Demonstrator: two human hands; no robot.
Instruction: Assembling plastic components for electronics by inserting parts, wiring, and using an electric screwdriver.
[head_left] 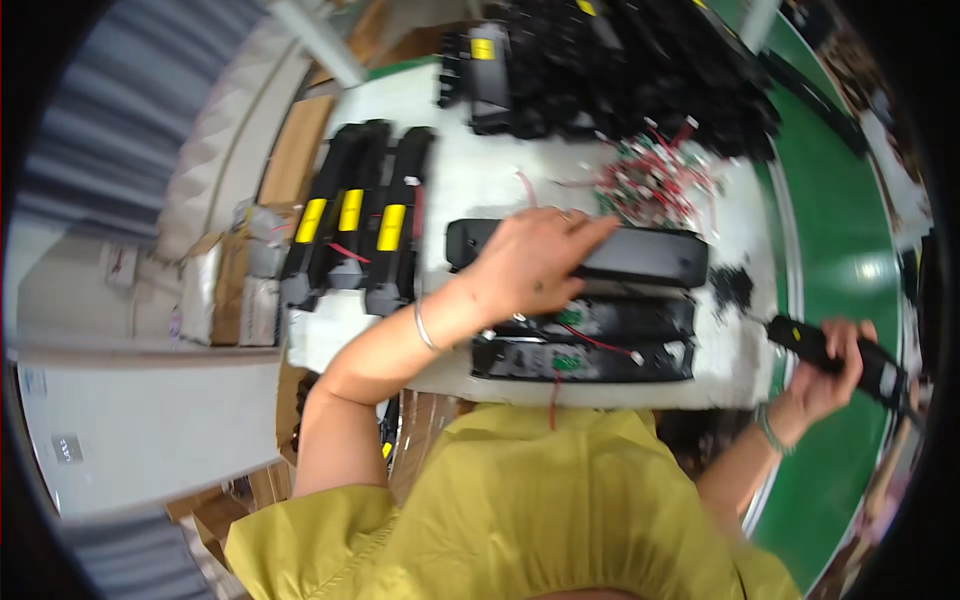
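My left hand point(535, 255) lies across a long black plastic casing point(650, 258), its fingers stretched out over the top face. Toward me from it are two similar black housings, a farther one point(655, 314) and a nearer one point(640, 368), with hollow sides up. Small green circuit boards and thin red wires show in them. At the right, my right hand point(835, 370) is closed around a black electric screwdriver point(800, 340). Its tip points left, close to a heap of tiny black screws point(733, 288), though blur hides whether they touch.
Black casings with yellow labels point(350, 210) stand at the left of the white work surface point(470, 180). Beyond the casing lies a tangle of red-wired green boards point(660, 180). A large stack of black parts point(610, 80) fills the far side. Green table point(840, 250) extends rightward.
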